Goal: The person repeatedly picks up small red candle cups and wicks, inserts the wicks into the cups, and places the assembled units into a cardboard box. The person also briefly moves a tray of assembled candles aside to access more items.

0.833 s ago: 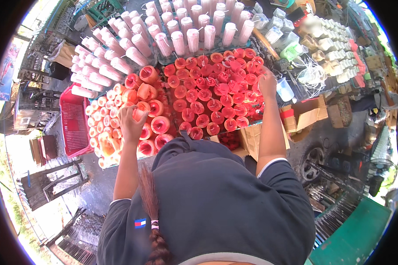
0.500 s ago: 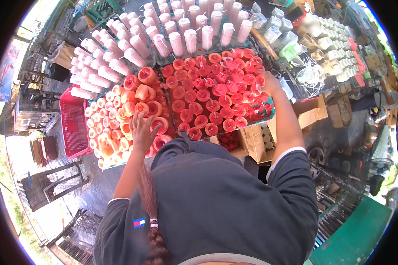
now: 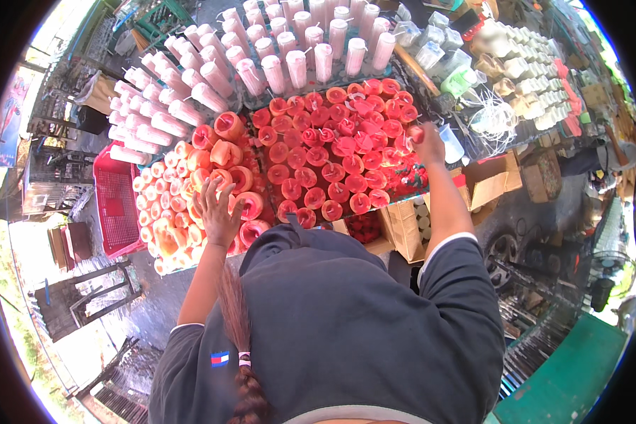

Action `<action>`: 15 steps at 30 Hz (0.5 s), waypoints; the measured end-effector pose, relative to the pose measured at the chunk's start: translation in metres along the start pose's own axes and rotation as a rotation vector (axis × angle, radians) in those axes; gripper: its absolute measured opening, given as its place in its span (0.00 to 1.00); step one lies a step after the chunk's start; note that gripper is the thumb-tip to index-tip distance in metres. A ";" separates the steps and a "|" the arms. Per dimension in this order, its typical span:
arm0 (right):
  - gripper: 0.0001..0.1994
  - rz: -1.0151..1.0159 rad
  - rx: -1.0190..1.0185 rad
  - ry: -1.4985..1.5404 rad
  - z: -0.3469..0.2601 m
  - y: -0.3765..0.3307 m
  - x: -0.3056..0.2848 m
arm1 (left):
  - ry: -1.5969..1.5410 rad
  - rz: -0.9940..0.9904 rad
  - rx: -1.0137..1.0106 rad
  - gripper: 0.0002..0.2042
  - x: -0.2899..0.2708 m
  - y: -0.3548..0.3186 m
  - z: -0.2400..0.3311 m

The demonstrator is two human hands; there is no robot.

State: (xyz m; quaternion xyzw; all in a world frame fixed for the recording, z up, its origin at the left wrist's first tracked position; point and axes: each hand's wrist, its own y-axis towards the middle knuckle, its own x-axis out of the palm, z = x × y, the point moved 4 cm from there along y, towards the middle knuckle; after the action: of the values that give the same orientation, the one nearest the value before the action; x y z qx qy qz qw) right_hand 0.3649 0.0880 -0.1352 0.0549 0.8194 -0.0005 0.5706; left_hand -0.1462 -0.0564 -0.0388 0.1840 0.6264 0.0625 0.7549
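Two bare hands over a crowded spread of candles, seen from above past a dark hooded top (image 3: 332, 325) and a braid (image 3: 244, 367). Left hand (image 3: 215, 208) spread flat, fingers released and fanned apart, hovering over or lightly touching the large orange-red candles (image 3: 237, 177) at the near left of the spread, just beside one lying on its side (image 3: 251, 230); nothing grasped there, though actual contact cannot be told. Right hand (image 3: 425, 138) stretched out to the far right edge of the red batch, fingers clenched around a small red candle (image 3: 415, 131), only its top showing above the knuckles. Between both hands, rows of short red candles (image 3: 325, 162) with wicks up, packed tight on the table. Beyond them, tall pale pink candles (image 3: 297, 63) standing in ranks along the far side and curving down the left. At the left near edge, small pale orange candles (image 3: 166, 205) clustered close, next to a red plastic crate (image 3: 116, 205). Right of the red batch, clear plastic cups (image 3: 431, 53), a bundle of white wicks (image 3: 495, 120), and open cardboard boxes (image 3: 487, 180) below the right forearm. Small white jars (image 3: 537, 63) lined up at the far right.
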 end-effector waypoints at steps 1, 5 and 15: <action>0.22 0.092 0.042 0.055 0.001 -0.011 0.000 | -0.019 0.038 -0.015 0.15 -0.009 0.005 0.006; 0.23 0.394 0.143 0.197 -0.024 -0.040 -0.025 | -0.324 0.170 -0.120 0.14 -0.013 0.024 0.026; 0.29 -0.168 -0.012 0.871 -0.216 -0.092 -0.058 | -1.560 -0.435 -0.657 0.20 0.059 0.080 0.155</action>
State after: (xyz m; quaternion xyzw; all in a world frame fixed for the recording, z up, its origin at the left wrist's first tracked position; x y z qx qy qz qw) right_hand 0.1743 0.0049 -0.0114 -0.0202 0.9850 -0.0191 0.1702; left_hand 0.0267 0.0058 -0.0417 -0.1764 -0.0977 -0.0493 0.9782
